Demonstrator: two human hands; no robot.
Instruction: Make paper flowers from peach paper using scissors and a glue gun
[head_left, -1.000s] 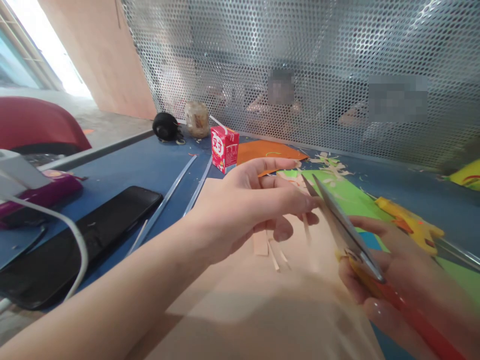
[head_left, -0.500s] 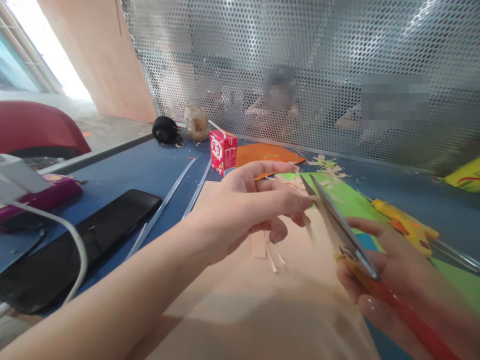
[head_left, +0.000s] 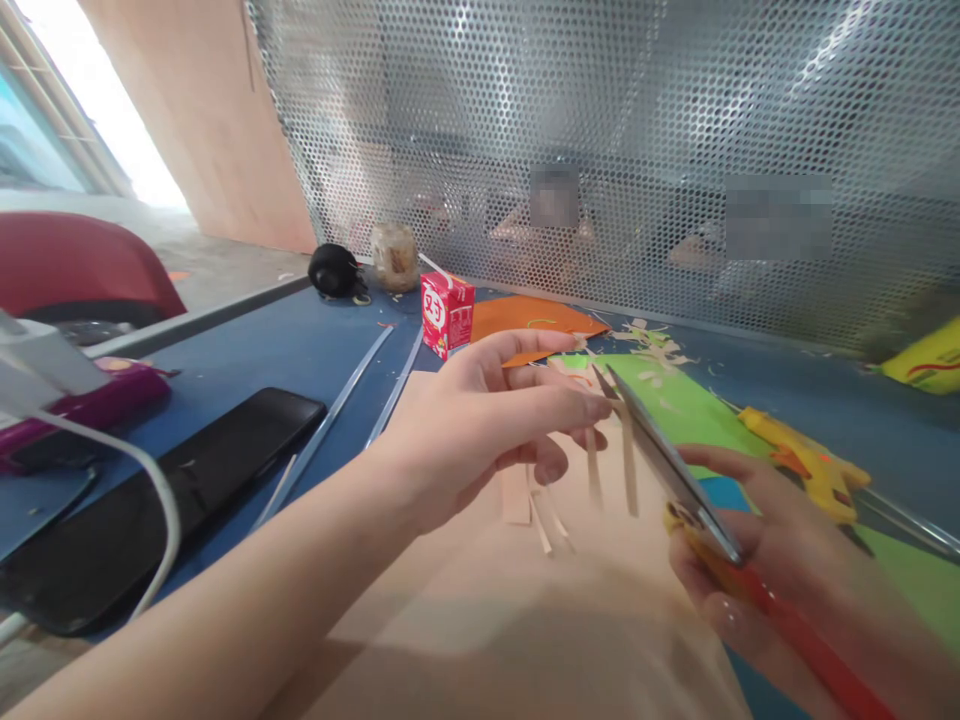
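Observation:
My left hand reaches across the beige paper sheet, thumb and index finger pinching a thin strip of beige paper near the scissor tips. Another narrow strip hangs below the fingertips. My right hand grips a pair of scissors with red and yellow handles. Their blades point away from me, slightly apart, right beside my left fingertips. Whether the blades touch the strip I cannot tell. A small beige rectangle and a few thin slivers lie on the sheet below my left hand.
Green paper, orange paper and paper scraps lie behind. A yellow glue gun rests at right. A red drink box, jar, clear glue sticks and black phone stand or lie leftward. Perforated metal bounds the back.
The scissors and my right hand have shifted slightly left. Two hanging strips now show below my left fingertips, where one blurred strip showed before. My left hand keeps its pinch.

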